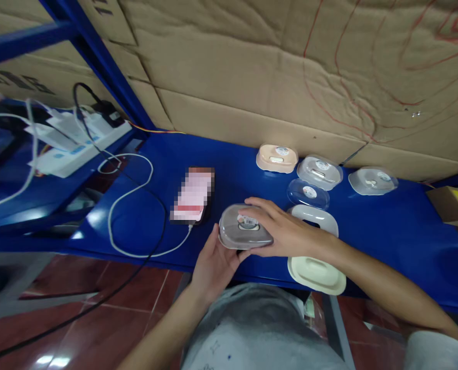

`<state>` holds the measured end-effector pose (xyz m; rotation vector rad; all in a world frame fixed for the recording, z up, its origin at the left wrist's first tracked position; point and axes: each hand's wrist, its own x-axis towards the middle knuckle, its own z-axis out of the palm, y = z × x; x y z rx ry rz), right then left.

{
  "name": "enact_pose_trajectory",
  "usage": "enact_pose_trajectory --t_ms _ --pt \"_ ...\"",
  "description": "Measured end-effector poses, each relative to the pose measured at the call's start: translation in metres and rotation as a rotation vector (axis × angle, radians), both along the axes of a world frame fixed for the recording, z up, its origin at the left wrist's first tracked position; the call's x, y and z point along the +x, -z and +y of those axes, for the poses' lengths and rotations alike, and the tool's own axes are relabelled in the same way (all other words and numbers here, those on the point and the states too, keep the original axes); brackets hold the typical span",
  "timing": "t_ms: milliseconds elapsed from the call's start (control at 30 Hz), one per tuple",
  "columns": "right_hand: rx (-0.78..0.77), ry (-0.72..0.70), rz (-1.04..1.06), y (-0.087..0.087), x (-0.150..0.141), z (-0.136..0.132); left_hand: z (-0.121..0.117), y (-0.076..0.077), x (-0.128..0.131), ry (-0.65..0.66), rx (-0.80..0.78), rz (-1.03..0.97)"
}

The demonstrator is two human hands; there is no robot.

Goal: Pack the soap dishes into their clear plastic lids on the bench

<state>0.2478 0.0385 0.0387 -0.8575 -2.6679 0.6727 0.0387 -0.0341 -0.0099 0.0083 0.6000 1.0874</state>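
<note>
Between my two hands is a small grey box with a clear lid (232, 231), a sticker on its top. My left hand (215, 262) cups it from below and the left, thumb along its side. Over the right end and top lies my right hand (278, 226), fingers bent round it. Just right of my hands are a loose clear lid (304, 192), a white oval piece (323, 218) partly behind my wrist, and a pale yellow tray-like piece (317, 275) at the table's front edge.
Along the cardboard wall (229, 61) stand a peach box (277, 158), a clear-lidded box (320, 173) and another one (373, 181). A phone (193, 195) with a white cable (111, 221) lies on the blue table (232, 154). A loaded power strip (82, 154) is at left.
</note>
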Motion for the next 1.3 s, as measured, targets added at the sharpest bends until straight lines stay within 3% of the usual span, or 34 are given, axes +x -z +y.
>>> enact_pose_trajectory --t_ms 133,300,400,467,567,700,833,933,1067,1200,1300 --pt "0.049 0.02 -0.023 0.008 -0.006 0.027 -0.003 0.0 0.004 -0.027 0.036 0.037" --pt "0.114 0.098 -0.074 0.022 -0.02 0.076 -0.013 0.004 0.01 0.066 0.17 0.188" --pt "0.114 0.099 -0.163 0.018 -0.023 0.089 -0.015 0.006 0.009 0.098 0.237 0.264" --pt "0.127 0.103 -0.159 0.007 -0.015 0.086 -0.014 0.005 0.008 0.125 0.254 0.283" --pt "0.149 0.163 -0.063 -0.019 0.018 0.06 -0.013 0.004 0.006 0.161 0.267 0.305" --pt "0.094 0.258 -0.035 -0.041 0.074 -0.015 -0.013 0.001 0.004 0.191 0.265 0.343" --pt "0.013 0.28 -0.18 -0.025 0.103 -0.101 -0.018 0.0 0.004 0.22 0.252 0.374" --pt "0.112 0.329 -0.238 -0.001 0.099 -0.141 -0.026 0.0 0.008 0.275 0.232 0.354" --pt "0.242 0.347 -0.143 0.014 0.074 -0.158 -0.039 -0.004 0.019 0.335 0.166 0.267" --pt "0.29 0.291 0.002 0.007 0.048 -0.15 -0.048 -0.011 0.03 0.344 0.035 0.113" --pt "0.286 0.217 0.108 0.004 0.048 -0.135 -0.048 -0.014 0.033 0.339 -0.091 0.026"
